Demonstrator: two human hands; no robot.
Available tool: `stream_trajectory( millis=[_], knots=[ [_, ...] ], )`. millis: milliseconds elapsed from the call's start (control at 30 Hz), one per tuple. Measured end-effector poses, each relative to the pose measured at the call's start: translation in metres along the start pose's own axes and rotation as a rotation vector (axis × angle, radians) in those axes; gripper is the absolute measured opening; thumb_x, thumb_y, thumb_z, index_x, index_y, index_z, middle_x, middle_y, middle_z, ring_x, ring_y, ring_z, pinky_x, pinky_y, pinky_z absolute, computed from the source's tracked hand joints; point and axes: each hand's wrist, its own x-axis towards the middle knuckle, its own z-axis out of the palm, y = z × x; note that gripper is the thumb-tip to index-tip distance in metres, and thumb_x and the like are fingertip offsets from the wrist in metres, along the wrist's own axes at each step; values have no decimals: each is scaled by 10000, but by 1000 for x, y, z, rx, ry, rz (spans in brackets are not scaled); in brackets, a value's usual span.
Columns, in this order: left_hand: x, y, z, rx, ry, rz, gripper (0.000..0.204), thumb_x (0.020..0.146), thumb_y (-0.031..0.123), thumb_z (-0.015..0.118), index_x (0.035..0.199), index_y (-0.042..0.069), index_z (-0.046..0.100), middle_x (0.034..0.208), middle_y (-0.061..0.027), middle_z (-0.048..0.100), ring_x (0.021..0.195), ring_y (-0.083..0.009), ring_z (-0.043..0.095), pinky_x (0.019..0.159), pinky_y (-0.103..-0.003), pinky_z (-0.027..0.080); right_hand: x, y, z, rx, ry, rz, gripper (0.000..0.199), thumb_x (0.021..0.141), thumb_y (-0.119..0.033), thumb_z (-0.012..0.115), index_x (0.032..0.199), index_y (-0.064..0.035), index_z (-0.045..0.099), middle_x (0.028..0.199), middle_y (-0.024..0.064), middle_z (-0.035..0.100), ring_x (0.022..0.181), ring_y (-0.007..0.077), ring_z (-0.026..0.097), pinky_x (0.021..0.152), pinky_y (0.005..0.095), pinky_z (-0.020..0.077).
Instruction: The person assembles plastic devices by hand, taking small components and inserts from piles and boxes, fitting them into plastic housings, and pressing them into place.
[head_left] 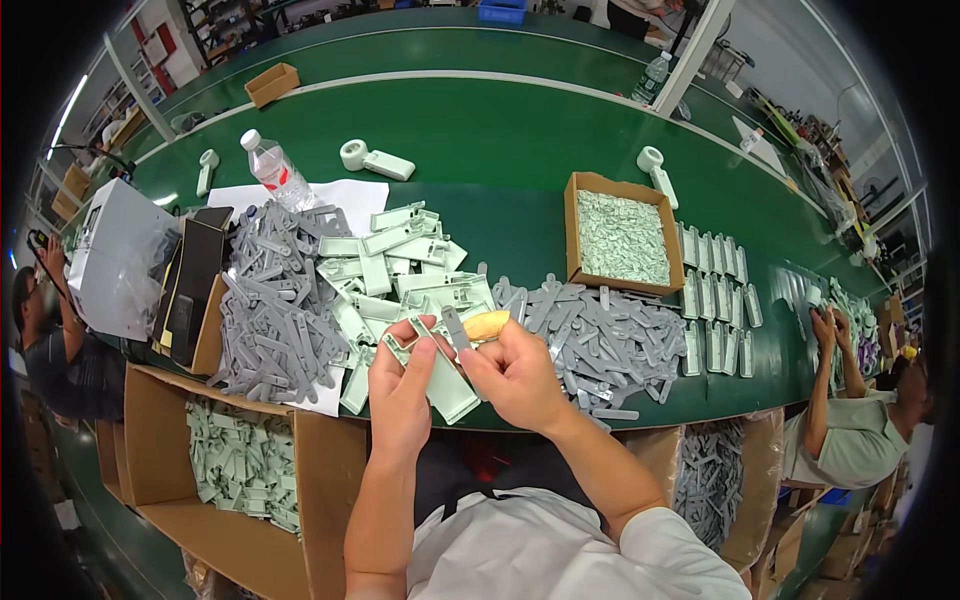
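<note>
Note, lower left of frame: cardboard carton, loaded with pale green parts. Above it, on green desk: left grey heap of loose strips, partly on white paper. Next, left of centre: shell heap, pale green, jumbled. Read both heaps as stock left to work through.

Centre: left hand, fingers curled closed, thumb pressing on held shell, pale green, slanting down toward lower centre. Right beside it: grey strip, pinched between thumb and fingers of right hand, near the shell's upper end. Also yellow covering, apparently on a right-hand finger. Judge the pair as mid-step, not visibly joined; cannot tell contact from this angle. Place both pieces between the hands, with shell heap just beyond the fingertips and right grey heap just past right hand.

Right of centre: cardboard tray, filled with small pale green pieces, above right grey heap. Further right: ordered rows of pale green pieces, likely the done portion; inner fit too small to tell. Far fewer there than in the heaps, so much apparently left. Far right: co-worker, arms raised over the desk.
</note>
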Motion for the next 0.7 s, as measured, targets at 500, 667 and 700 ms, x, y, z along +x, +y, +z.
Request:
stream_trajectory(
  millis=[500,667,700],
  knots=[
    [-8,4,-3,268,-7,130,269,1025,174,512,1199,-21,448,976,-57,594,859,-69,504,803,-227,435,-3,-13,13,-190,91,-197,215,892,-45,635,860,22,433,506,31,487,408,129,451,409,312,342],
    [-11,11,9,464,32,209,197,1016,147,496,1140,-6,507,948,-29,546,828,-65,479,751,-216,416,-6,-10,15,-315,103,-337,258,872,-25,649,1073,65,515,516,26,495,404,153,490,399,323,363],
    [-11,11,9,467,31,218,197,1016,147,496,1140,-6,507,948,-29,546,828,-65,479,751,-216,416,-6,-8,16,-333,94,-370,309,868,-22,656,1131,72,525,522,26,500,406,155,498,400,323,371]
  ],
)
